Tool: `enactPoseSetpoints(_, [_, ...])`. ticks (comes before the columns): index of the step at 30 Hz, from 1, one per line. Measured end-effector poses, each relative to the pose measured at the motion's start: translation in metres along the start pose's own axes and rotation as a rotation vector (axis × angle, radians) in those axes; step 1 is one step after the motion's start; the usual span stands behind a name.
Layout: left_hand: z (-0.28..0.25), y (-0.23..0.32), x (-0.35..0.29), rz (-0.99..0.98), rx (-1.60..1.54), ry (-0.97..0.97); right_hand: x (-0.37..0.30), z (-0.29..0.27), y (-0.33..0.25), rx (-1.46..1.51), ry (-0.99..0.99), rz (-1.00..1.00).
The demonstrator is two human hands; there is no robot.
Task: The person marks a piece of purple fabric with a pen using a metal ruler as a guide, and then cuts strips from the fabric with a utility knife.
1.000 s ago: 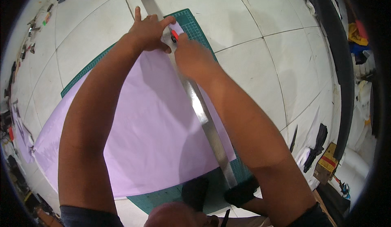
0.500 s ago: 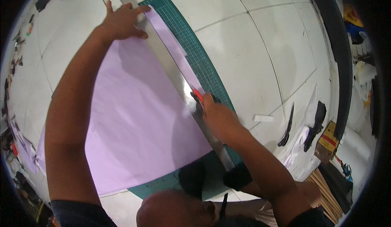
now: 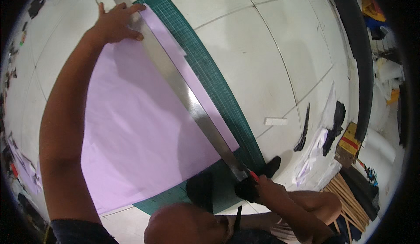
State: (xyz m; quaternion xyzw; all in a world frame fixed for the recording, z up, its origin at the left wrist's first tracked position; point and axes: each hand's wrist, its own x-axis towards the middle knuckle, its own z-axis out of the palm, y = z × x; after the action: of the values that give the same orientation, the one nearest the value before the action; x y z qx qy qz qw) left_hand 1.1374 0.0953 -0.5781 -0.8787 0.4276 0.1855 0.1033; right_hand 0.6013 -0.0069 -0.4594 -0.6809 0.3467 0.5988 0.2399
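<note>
My left hand, fingers spread, presses down on the far part of a long metal ruler. The ruler lies diagonally over a light purple sheet of fabric or paper, and a narrow strip of the sheet shows along its right side. Underneath is a green gridded cutting mat. My right hand is closed around a red cutter knife at the ruler's near end, beyond the sheet's near edge. My fingers hide most of the knife, and its blade cannot be made out.
My black-covered feet rest near the mat's close edge. On the white tiled floor to the right lie a small white block, black scissors and a black bundle. Farther right are a yellow box and several wooden sticks.
My right hand has drawn the cutter knife along the ruler toward me, past the sheet's near edge. My left hand keeps its place on the ruler. The whole view has shifted slightly.
</note>
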Motion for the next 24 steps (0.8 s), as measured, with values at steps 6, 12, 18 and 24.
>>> enactPoseSetpoints(6, [0.009, -0.008, -0.005, -0.044, -0.131, 0.116, 0.035, -0.099, -0.083, 0.204, 0.517, -0.407])
enactPoseSetpoints(12, [0.012, -0.004, -0.006, -0.080, -0.190, 0.201, 0.110, -0.189, -0.232, 0.288, 0.790, -0.787])
enactPoseSetpoints(18, [0.016, -0.009, -0.011, -0.101, -0.227, 0.177, 0.130, -0.221, -0.317, 0.194, 0.847, -0.787])
enactPoseSetpoints(24, [0.019, -0.010, -0.009, -0.101, -0.209, 0.190, 0.144, -0.225, -0.326, 0.158, 0.893, -0.727])
